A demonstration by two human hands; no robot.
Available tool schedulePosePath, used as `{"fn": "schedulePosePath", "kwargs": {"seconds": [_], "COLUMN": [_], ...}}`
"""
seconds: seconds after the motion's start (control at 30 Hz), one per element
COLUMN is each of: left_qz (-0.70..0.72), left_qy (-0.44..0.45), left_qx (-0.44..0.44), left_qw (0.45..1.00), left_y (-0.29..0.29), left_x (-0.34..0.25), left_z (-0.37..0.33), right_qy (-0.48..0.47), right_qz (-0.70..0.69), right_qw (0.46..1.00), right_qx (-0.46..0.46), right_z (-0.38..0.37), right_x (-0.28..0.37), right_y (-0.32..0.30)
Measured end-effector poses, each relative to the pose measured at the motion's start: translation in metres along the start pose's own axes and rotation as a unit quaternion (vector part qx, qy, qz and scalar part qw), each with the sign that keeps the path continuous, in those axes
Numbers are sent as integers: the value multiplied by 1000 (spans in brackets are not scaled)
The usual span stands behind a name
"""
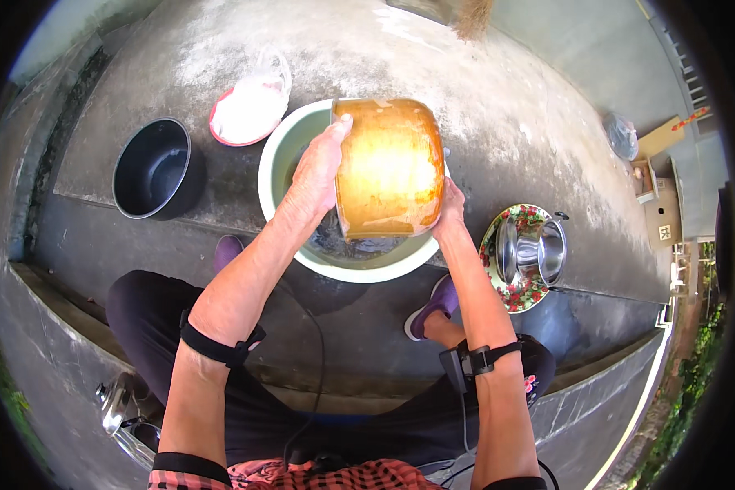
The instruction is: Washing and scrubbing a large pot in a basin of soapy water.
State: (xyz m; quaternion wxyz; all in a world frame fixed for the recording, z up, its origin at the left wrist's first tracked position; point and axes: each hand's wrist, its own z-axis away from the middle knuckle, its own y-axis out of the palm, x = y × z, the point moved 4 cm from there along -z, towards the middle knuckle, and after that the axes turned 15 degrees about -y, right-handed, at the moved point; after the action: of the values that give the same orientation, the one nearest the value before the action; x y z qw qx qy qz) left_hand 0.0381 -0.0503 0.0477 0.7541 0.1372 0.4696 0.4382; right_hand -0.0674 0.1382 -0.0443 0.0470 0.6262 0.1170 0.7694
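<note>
A pot with a scorched, golden-brown outside (390, 167) is tilted over a pale green basin (271, 175). My left hand (320, 163) grips its left rim, thumb laid over the edge. On the pot's lower right side, my right hand (451, 211) holds it, with most of the fingers hidden behind it. Dark water (355, 245) shows in the basin below. The inside of the pot faces away and cannot be seen.
A black inner pot (152, 170) stands at the left. Behind it is a red-rimmed dish with a white plastic bag (251, 109). At the right, a floral tray (514, 300) bears steel pots (550, 251). A lidded metal pot (118, 400) sits at lower left. Cables hang between my legs.
</note>
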Motion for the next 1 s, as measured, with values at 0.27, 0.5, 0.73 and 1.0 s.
{"fn": "schedulePosePath", "kwargs": {"seconds": [0.27, 0.5, 0.73, 1.0], "left_qz": [54, 33, 2, -19], "left_qy": [122, 136, 137, 145], "left_qx": [133, 102, 70, 57], "left_qw": [982, 985, 988, 988], "left_y": [25, 22, 7, 9], "left_x": [-66, -73, -70, -69], "left_z": [6, -2, -7, -7], "right_qy": [77, -194, -270, -16], "right_qz": [179, 563, 657, 646], "right_qw": [960, 644, 563, 570], "right_qx": [202, 479, 424, 508], "right_z": [14, 69, 49, 30], "right_x": [-38, -112, -62, -105], "right_y": [48, 120, 91, 57]}}
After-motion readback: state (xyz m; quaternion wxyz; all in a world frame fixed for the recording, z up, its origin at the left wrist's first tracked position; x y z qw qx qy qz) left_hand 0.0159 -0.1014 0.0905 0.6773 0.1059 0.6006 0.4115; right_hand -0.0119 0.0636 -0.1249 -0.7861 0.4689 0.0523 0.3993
